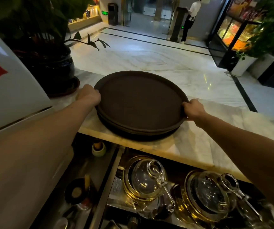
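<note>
A round dark brown tray (139, 100) tops a short stack of like trays (137, 131) on a marble counter (199, 139). My left hand (89, 95) grips the top tray's left rim, fingers curled over the edge. My right hand (193, 109) grips its right rim, thumb on top and fingers under. The top tray sits slightly tilted, its near edge a little off the stack below.
A dark potted plant (50, 66) stands left of the trays beside a white appliance (8, 90). Below the counter sit two glass teapots (147, 177) (210, 192) on gold stands and small utensils. A person (190, 19) stands far across the marble floor.
</note>
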Demonstrator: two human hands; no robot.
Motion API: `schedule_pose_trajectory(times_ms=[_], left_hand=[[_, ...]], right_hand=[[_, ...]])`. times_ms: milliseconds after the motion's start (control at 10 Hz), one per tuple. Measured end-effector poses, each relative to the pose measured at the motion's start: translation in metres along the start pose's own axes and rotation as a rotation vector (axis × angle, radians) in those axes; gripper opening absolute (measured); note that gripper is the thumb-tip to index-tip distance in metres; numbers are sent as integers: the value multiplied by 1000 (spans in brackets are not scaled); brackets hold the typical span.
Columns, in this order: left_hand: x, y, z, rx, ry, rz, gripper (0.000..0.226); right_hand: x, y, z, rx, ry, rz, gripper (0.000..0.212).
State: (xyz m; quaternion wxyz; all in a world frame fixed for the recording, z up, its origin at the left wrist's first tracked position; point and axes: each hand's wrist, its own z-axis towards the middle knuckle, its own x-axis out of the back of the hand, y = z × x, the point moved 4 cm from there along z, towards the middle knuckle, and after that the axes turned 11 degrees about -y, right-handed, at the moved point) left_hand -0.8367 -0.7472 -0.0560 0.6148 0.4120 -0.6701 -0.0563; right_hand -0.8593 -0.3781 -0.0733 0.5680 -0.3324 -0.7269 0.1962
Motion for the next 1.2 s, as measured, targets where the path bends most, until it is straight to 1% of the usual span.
schedule_pose_trajectory(times_ms=[200, 300, 400, 600, 800, 900, 1000, 1100, 1200], left_hand=[[-20, -8, 11, -16, 7, 101, 39], [-24, -11, 13, 2, 20, 108, 38], [-29, -15, 18, -13, 39, 183, 35], [-32, -14, 17, -13, 66, 240, 32], [-35, -16, 13, 15, 46, 207, 32], [-37, -15, 7, 12, 8, 217, 33], [-36, -13, -4, 5, -85, 213, 41], [-35, -10, -15, -1, -163, 203, 56], [-31, 7, -43, -143, -172, 242, 65]], right_hand=[[-13, 7, 7, 11, 17, -297, 39], [-13, 6, 9, 8, 14, -359, 39], [-15, 4, 11, -3, -10, -408, 33], [-17, 6, 10, -61, -7, -484, 27], [-19, 13, 13, -50, 3, -456, 26], [-20, 13, 12, -58, -21, -431, 28], [-20, 9, 0, -64, -71, -421, 35], [-18, 7, -11, -58, -70, -474, 41], [-8, -2, -34, 12, -60, -529, 44]])
